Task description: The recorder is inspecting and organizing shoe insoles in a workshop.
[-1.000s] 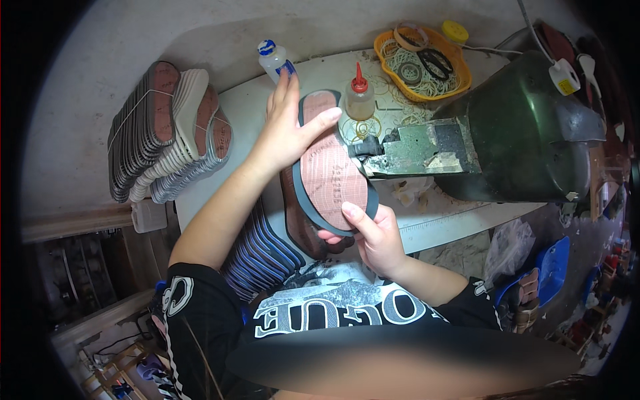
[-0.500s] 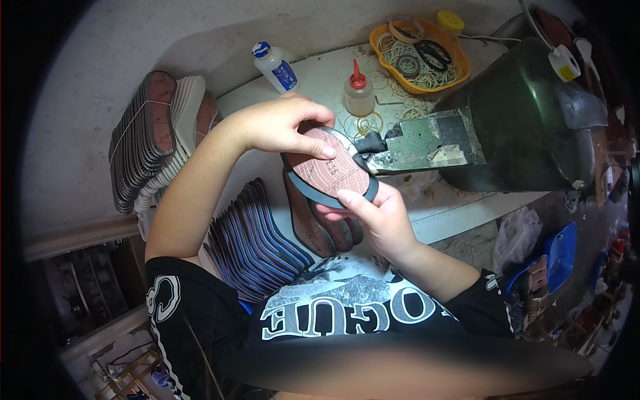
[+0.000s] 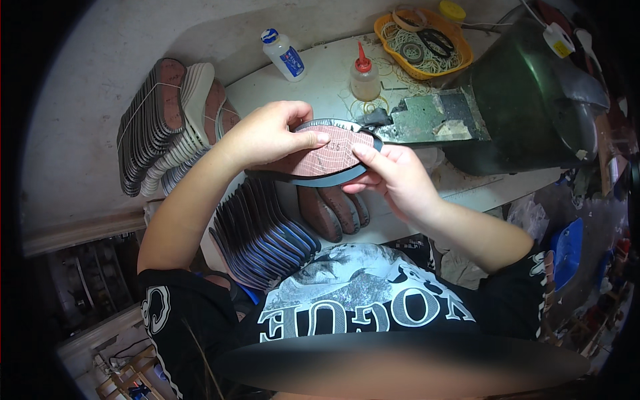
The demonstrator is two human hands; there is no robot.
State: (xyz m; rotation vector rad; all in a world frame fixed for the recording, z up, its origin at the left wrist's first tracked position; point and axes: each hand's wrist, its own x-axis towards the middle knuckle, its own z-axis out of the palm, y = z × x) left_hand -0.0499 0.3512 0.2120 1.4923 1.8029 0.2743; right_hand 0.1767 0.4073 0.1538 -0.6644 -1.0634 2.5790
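Between my hands is an insole (image 3: 320, 155) with a pinkish, line-patterned face and a dark grey-blue edge strip along its near side. My left hand (image 3: 283, 133) grips its left end, thumb lying on the face. At the right end, my right hand (image 3: 393, 170) pinches it, thumb on top and fingers underneath. The insole's far right edge meets the small black head (image 3: 375, 119) of a green machine (image 3: 533, 100); whether they touch, I cannot tell. Below the held piece lie a few reddish-brown insoles (image 3: 327, 212) and a fanned row of dark blue-edged insoles (image 3: 263, 233).
Tied stacks of insoles (image 3: 150, 127) lean at the left wall. A white bottle with a blue label (image 3: 283, 57), a red-tipped squeeze bottle (image 3: 365, 80) and a yellow basket of rubber bands (image 3: 420, 47) stand at the back. A blue bin (image 3: 567, 253) is at lower right.
The insole has turned so it lies more level, its right end swinging up and away from me. My right hand has risen with it; both hands keep their grip.
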